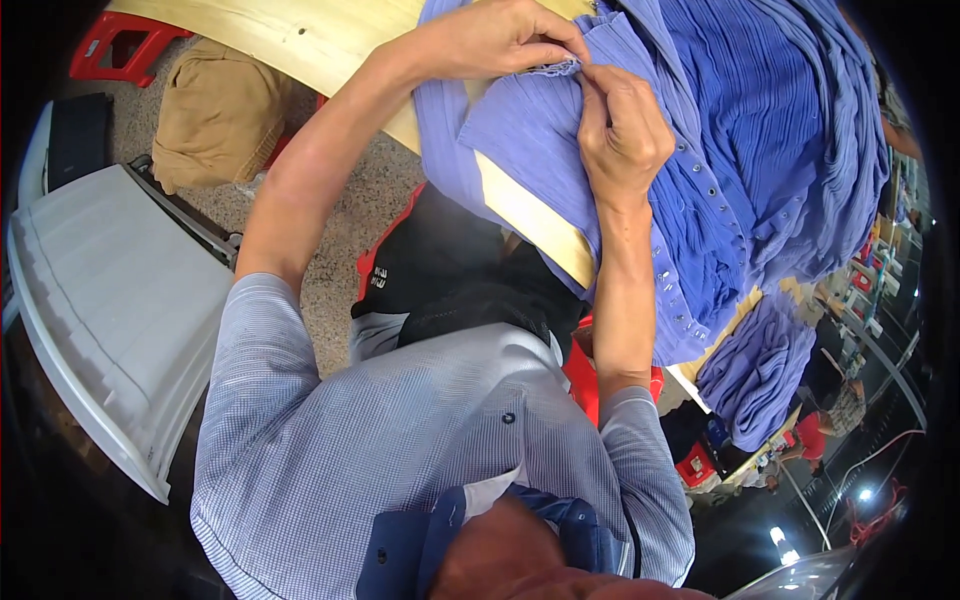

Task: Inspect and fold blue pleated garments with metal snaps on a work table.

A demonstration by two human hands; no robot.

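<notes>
A lavender ribbed garment (535, 135) lies over the table edge in front of me. My left hand (505, 38) pinches its frayed upper edge between thumb and fingertips. Close by on the right, my right hand (622, 130) grips the same edge with bent fingers, the two sets of fingertips nearly touching. Some loose threads (558, 68) bunch up between them. What else the fingertips may hold is too small to make out. Beside my right hand spreads a heap of purple-blue ribbed garments (760, 110), with a row of eyelets along one strip.
The pale wooden table (290, 22) runs across the top. A folded purple bundle (762, 360) sits at its right end. To the left are a red plastic stool (120, 48), a brown cloth bundle (215, 115) and a large pale plastic bin (120, 300). People work at the far right.
</notes>
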